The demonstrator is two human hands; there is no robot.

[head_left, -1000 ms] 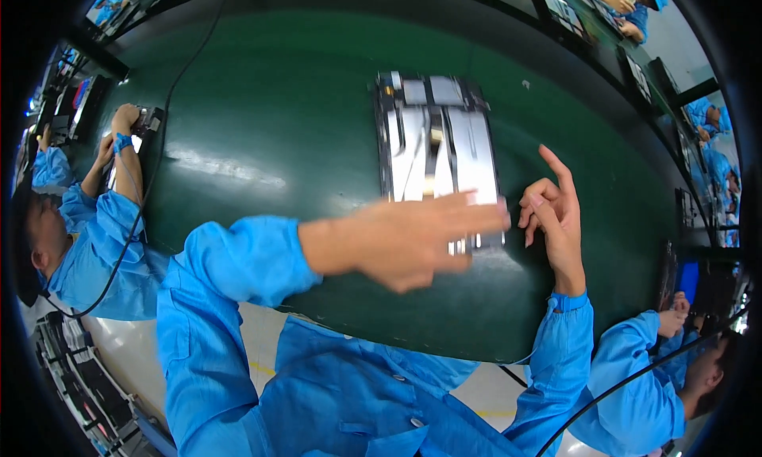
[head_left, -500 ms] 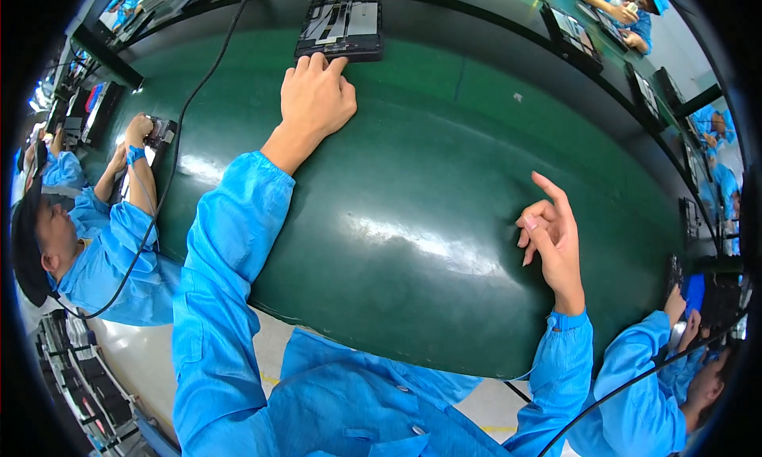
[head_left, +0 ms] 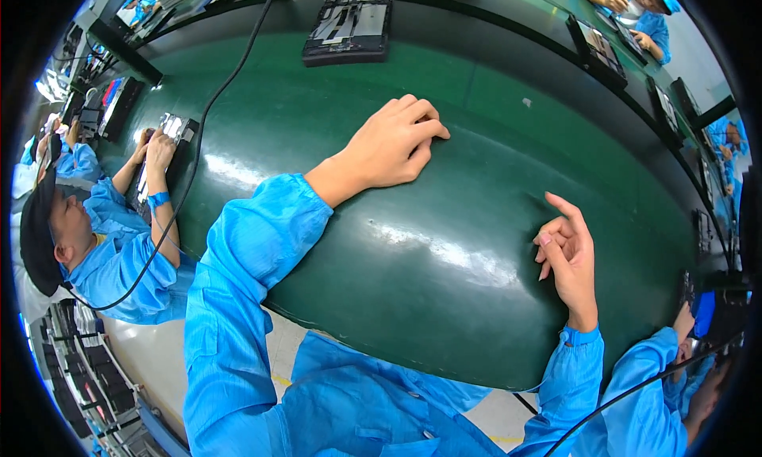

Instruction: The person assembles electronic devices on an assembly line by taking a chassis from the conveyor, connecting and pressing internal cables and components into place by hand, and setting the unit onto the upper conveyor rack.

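Observation:
My left hand (head_left: 389, 143) is above the green tabletop (head_left: 381, 298), near its middle, with loosely bent fingers and nothing visible in them. At the far side of the table lies an opened tablet-like device (head_left: 349, 30) in a dark frame, with silver battery-like panels and dark strips exposed; my left hand is apart from it. My right hand (head_left: 570, 258) hangs over the right part of the table, palm partly turned inward. Its index finger is stretched out and the other fingers are loosely curled, with no object in them.
A black cable (head_left: 208, 111) crosses the left side. One co-worker (head_left: 119, 227) at the left handles a similar device (head_left: 176, 129); another sleeve (head_left: 647, 385) shows at the lower right. More devices (head_left: 597, 50) lie along a dark rail at the far right.
My left hand has left the device's near edge and moved right and nearer to me, over the table's middle. The device stays at the far side. My right hand keeps nearly the same pose.

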